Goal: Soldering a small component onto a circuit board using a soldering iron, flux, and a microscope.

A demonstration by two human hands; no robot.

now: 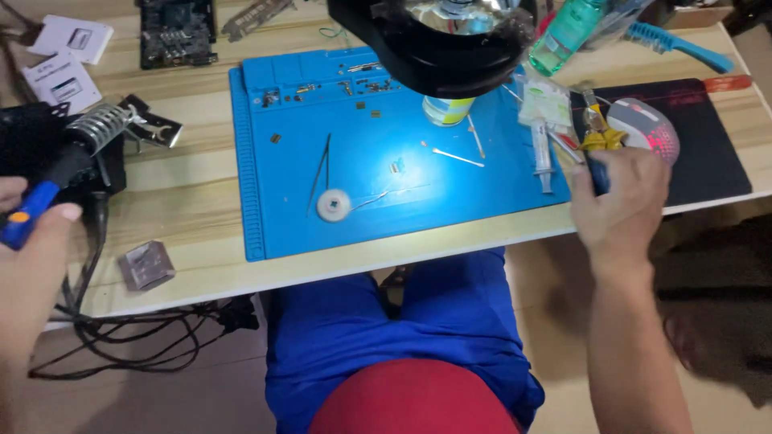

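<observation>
Both hands grip tools. Left hand [28,241], at the frame's left edge, has its grip clamped on the blue handle of a soldering iron [36,201], whose dark barrel runs up and away from the grip into a coiled metal stand [100,127]. Beyond that stand, farther from the grip, lie two white cards [68,60] and a dark circuit board [177,32]. Just right of the grip and nearer the tabletop's [193,201] front edge sits a small clear box [146,265], with a tangle of black cables [145,337] hanging below it.

Between the two grips spreads a blue mat [386,145]. On it lie thin tweezers [319,173], a white reel [334,205] with a fine wire trailing right, a cotton swab [457,157] and small loose parts along the far edge. A black microscope head [434,40] hangs over the mat's far part and hides what lies beneath; a small jar [446,108] stands under it.

Just left of the right grip, a syringe [543,161] rests on the mat's right edge. Right hand [619,205] has its grip closed around pliers [599,149] with yellow and blue handles, held over the seam between the mat and a black pad [708,153]. A mouse [647,128] sits on that pad just beyond the knuckles. Farther off stand a green bottle [567,32] and a blue brush [683,48].
</observation>
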